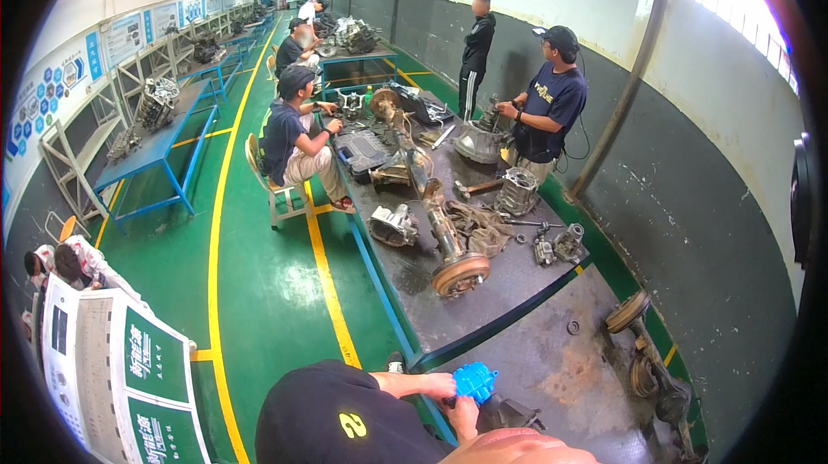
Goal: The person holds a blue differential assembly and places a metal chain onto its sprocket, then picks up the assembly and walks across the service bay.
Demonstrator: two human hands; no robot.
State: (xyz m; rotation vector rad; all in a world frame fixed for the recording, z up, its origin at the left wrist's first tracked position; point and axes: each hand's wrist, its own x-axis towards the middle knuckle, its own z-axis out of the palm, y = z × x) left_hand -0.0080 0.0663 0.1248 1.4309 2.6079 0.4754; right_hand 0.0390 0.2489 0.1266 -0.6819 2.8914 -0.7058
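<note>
A bright blue housing-like part (475, 381) with a ribbed, lobed edge is at the near edge of the metal table, low in the view. My left hand (441, 387) reaches it from the left, its fingers closed on the blue part's side. My right hand (465, 413) comes up from below, and its fingers are bent against the lower side of the same part. Just right of my right hand, a dark grey metal casting (509, 415) sits at the table edge, partly hidden by my arm. What the blue part does inside is too small to make out.
The grey tabletop (539, 369) carries a small ring (573, 327). Beyond a seam stand a rusty axle (444, 231), a hammer (479, 188) and gear housings (517, 192). One person (297, 132) sits left; another (552, 102) stands right. A second axle (673, 399) lies near the wall.
</note>
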